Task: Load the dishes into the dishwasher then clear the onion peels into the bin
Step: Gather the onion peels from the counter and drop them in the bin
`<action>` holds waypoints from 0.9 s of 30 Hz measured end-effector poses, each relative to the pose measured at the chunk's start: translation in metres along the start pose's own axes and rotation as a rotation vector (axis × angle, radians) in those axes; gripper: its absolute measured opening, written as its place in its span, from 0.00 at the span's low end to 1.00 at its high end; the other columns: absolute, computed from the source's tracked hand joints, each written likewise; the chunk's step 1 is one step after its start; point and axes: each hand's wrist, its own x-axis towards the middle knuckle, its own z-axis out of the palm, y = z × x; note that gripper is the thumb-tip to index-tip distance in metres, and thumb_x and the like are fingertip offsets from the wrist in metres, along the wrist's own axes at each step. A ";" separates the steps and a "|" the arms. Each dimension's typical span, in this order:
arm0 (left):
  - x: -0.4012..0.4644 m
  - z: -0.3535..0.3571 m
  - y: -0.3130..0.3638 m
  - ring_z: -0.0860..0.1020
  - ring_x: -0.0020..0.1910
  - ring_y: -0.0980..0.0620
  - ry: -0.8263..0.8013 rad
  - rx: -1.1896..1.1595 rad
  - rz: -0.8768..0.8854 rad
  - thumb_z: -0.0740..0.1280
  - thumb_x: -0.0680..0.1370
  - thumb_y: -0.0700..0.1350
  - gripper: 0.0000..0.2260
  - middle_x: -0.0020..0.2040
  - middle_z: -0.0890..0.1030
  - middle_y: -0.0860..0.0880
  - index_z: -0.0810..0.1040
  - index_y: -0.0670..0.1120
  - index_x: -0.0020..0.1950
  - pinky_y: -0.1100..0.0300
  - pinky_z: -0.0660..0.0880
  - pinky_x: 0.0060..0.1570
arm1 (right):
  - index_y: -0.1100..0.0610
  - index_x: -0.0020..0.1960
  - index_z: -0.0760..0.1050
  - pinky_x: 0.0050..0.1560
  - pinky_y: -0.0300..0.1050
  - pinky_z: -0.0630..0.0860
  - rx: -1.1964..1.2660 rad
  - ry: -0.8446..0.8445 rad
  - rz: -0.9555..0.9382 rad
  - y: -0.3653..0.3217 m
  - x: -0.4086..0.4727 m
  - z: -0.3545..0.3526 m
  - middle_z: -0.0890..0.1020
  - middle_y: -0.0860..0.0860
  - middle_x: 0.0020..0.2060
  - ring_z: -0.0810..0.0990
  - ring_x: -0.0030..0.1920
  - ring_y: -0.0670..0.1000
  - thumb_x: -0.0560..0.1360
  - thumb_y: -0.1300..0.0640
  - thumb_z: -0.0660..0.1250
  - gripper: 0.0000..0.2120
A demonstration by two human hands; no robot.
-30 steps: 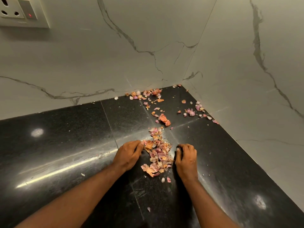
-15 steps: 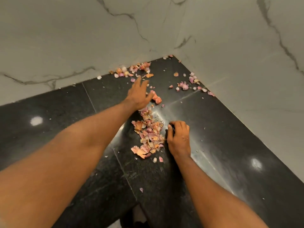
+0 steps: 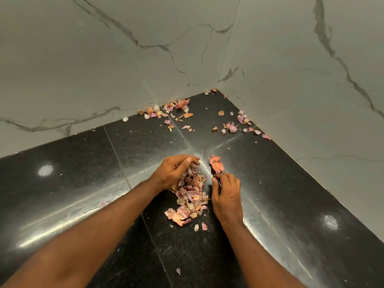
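L hand back from corner, peels btwn hands.

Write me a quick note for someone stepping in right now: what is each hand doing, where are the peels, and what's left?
Left hand: fingers curled over the top of the main peel pile, raking peels in.
Right hand: curled, resting on the black counter against the pile's right side; it seems to hold a thin dark thing, too unclear to name.
Peels: main pile between the hands; one orange clump just beyond the right hand; scattered peels along the back wall and along the right wall.
Done: most peels heaped.
Left: gather the strays, carry everything to the bin. No bin, dishes or dishwasher in view.
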 end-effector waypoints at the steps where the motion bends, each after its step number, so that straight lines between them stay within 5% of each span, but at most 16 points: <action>1: -0.002 -0.001 -0.001 0.85 0.58 0.49 0.056 -0.058 -0.001 0.59 0.87 0.45 0.14 0.62 0.84 0.49 0.82 0.44 0.66 0.49 0.83 0.55 | 0.48 0.59 0.76 0.55 0.36 0.67 0.007 0.004 -0.002 0.000 0.000 0.001 0.74 0.42 0.54 0.68 0.57 0.44 0.86 0.51 0.61 0.06; 5: 0.004 -0.008 -0.007 0.87 0.46 0.49 0.221 -0.039 -0.042 0.63 0.85 0.38 0.10 0.58 0.84 0.49 0.80 0.44 0.63 0.45 0.86 0.45 | 0.49 0.58 0.76 0.54 0.35 0.67 0.011 0.014 -0.001 -0.001 -0.001 0.001 0.74 0.43 0.54 0.69 0.57 0.44 0.86 0.53 0.61 0.05; 9: 0.011 -0.013 -0.014 0.84 0.46 0.57 0.293 0.154 -0.006 0.71 0.81 0.38 0.09 0.51 0.85 0.53 0.83 0.47 0.59 0.55 0.84 0.48 | 0.50 0.58 0.76 0.54 0.35 0.67 0.003 0.018 -0.003 -0.001 0.000 0.001 0.74 0.43 0.53 0.69 0.56 0.44 0.86 0.53 0.61 0.05; 13: 0.027 -0.003 -0.005 0.78 0.40 0.57 0.282 0.312 0.008 0.74 0.79 0.47 0.08 0.46 0.81 0.54 0.83 0.51 0.58 0.57 0.80 0.43 | 0.50 0.56 0.75 0.53 0.35 0.68 0.015 0.021 -0.001 -0.003 0.000 0.003 0.75 0.43 0.52 0.69 0.55 0.45 0.85 0.54 0.61 0.04; 16: 0.045 0.022 0.011 0.79 0.57 0.56 0.115 0.441 0.063 0.65 0.84 0.55 0.15 0.60 0.82 0.52 0.79 0.53 0.68 0.51 0.78 0.61 | 0.51 0.55 0.75 0.53 0.39 0.70 0.043 0.045 0.003 0.000 0.000 0.002 0.75 0.45 0.51 0.71 0.55 0.47 0.85 0.56 0.62 0.04; 18: 0.055 0.042 0.016 0.68 0.75 0.53 -0.113 0.540 0.066 0.59 0.86 0.56 0.21 0.76 0.73 0.50 0.68 0.53 0.79 0.48 0.64 0.77 | 0.52 0.56 0.75 0.53 0.40 0.70 0.082 0.075 0.007 0.001 0.000 0.001 0.75 0.46 0.51 0.72 0.54 0.47 0.84 0.59 0.63 0.04; 21: 0.058 0.059 0.009 0.60 0.81 0.50 -0.398 0.605 0.120 0.56 0.87 0.54 0.19 0.80 0.69 0.48 0.71 0.52 0.77 0.44 0.55 0.81 | 0.52 0.56 0.74 0.53 0.43 0.73 0.164 0.143 0.055 -0.002 -0.002 -0.001 0.72 0.45 0.51 0.74 0.53 0.48 0.83 0.62 0.63 0.06; 24: 0.044 0.055 0.005 0.79 0.64 0.48 -0.359 0.480 0.146 0.58 0.86 0.57 0.16 0.62 0.83 0.47 0.81 0.49 0.61 0.45 0.76 0.65 | 0.51 0.54 0.71 0.52 0.47 0.74 0.188 0.217 0.081 -0.002 -0.002 -0.003 0.69 0.45 0.51 0.73 0.51 0.50 0.83 0.62 0.63 0.07; 27: 0.034 0.042 0.010 0.82 0.43 0.55 -0.312 0.473 0.138 0.58 0.84 0.64 0.22 0.44 0.85 0.53 0.83 0.50 0.54 0.49 0.79 0.46 | 0.51 0.53 0.70 0.51 0.50 0.75 0.193 0.234 0.075 -0.002 0.000 -0.003 0.69 0.46 0.50 0.72 0.51 0.50 0.83 0.63 0.63 0.07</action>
